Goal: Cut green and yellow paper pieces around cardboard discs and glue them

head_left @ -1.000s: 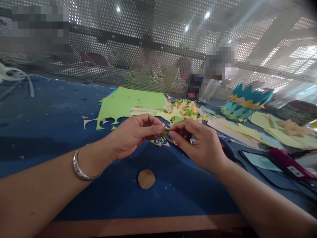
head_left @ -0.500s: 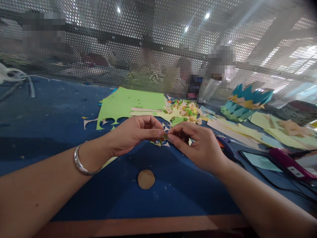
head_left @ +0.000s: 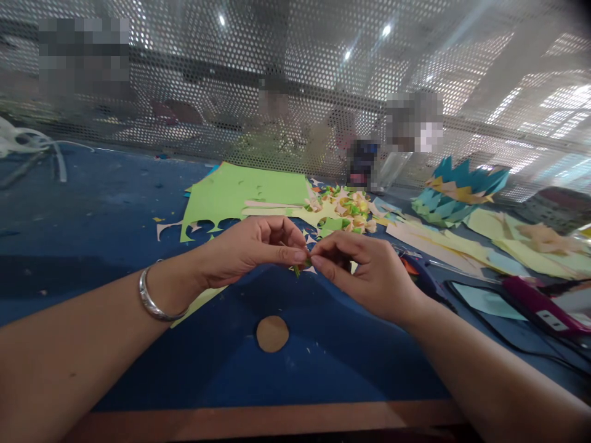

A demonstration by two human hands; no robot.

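Between my fingertips is a small green paper piece (head_left: 297,269), mostly covered by the fingers. My left hand (head_left: 258,249), with a silver bangle (head_left: 150,299) on its wrist, pinches it from the left between thumb and fingers. From the right, my right hand (head_left: 364,271) pinches the same piece, its thumb and forefinger almost touching the left thumb tip. Below the hands a round brown disc (head_left: 272,334) lies flat on the blue table (head_left: 221,375). A pale green paper strip (head_left: 199,304) shows partly under my left wrist.
Behind the hands lie a green sheet (head_left: 249,184) with scalloped cutouts and a heap of small folded paper pieces (head_left: 346,206). At right are a teal paper basket (head_left: 457,191), paper strips (head_left: 438,246), and a magenta power strip (head_left: 540,307) with cables. A perforated metal screen (head_left: 184,92) stands behind.
The fingertips have shifted slightly, and more of the green piece's lower end shows below the left thumb. My left forearm has tilted a little, uncovering more of the pale green strip.
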